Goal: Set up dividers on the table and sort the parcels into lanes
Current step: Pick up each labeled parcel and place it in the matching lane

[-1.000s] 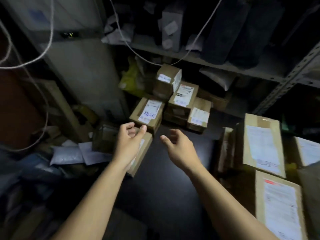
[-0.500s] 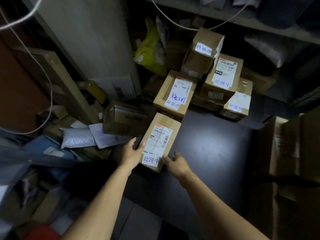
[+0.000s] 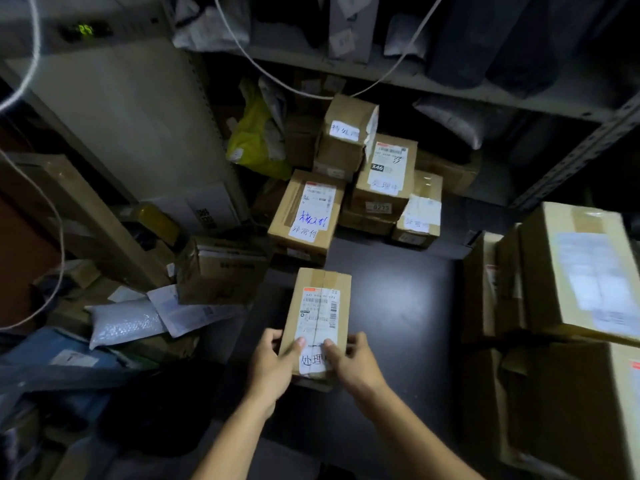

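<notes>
Both hands (image 3: 311, 367) around parcel's (image 3: 320, 317) near end

Matt brown cardboard parcel (image 3: 320, 320) in my grip, glossy tape and a paper label on top, over a smooth dark table (image 3: 398, 306).

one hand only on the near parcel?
No, the left hand and the right hand both grip the near parcel, thumbs on its labelled top.
</notes>
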